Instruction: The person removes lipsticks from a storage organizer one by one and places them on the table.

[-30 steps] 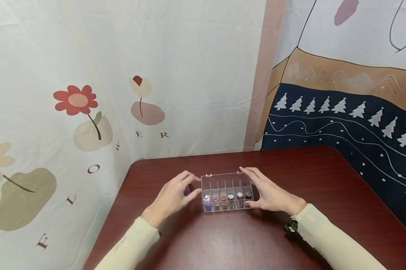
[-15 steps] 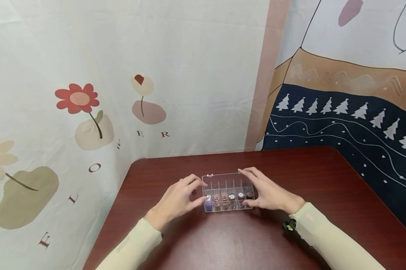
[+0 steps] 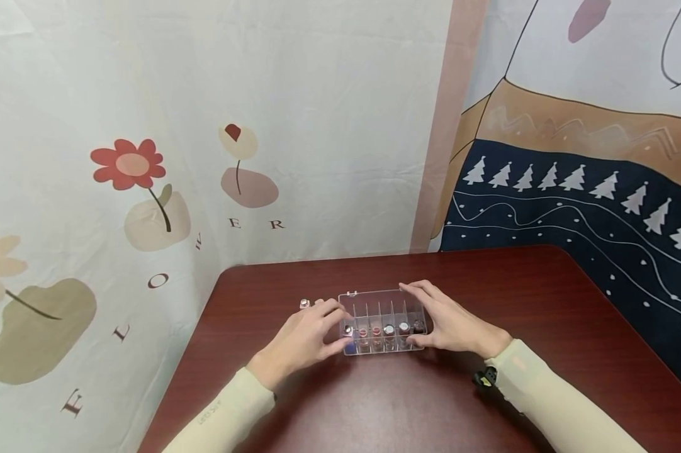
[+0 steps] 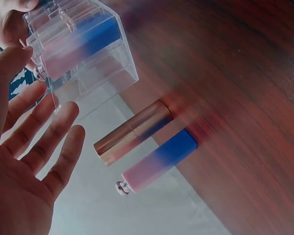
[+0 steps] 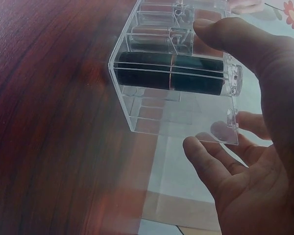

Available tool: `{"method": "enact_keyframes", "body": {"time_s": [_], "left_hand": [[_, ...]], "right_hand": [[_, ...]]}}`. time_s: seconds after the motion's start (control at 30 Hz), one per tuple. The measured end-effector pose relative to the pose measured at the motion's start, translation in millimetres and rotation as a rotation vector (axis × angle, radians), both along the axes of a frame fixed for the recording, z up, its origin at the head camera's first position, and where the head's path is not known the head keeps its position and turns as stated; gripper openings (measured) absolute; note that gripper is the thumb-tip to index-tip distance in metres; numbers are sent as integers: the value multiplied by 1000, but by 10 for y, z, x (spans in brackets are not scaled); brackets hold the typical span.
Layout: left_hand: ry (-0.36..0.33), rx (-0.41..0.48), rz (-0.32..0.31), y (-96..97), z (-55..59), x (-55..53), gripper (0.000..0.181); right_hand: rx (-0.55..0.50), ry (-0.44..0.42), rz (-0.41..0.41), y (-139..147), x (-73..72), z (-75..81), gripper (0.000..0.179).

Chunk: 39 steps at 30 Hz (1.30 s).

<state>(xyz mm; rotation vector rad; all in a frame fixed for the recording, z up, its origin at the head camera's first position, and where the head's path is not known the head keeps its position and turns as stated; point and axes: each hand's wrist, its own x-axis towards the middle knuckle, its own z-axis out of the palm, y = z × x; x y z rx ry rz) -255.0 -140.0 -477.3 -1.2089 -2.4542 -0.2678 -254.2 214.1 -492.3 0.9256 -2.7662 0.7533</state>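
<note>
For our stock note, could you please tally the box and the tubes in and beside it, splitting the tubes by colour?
Box: 1
Pink-and-blue tubes (one boxed, one loose): 2
Gold tube (loose): 1
Other tubes (boxed): 5
Total: 9
</note>
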Motion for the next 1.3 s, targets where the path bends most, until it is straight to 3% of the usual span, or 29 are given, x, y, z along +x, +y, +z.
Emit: {"method": "enact_keyframes", "body": {"time_s": [0.4,1.3], "left_hand": [[13,-14,-24,42,-19,-8,30],[-73,-7,9,97,-91,5,17]], "right_hand": [[-19,-19,-5,8,-1,-19,107],[-42,-19,0,18,9,-53,108]]}}
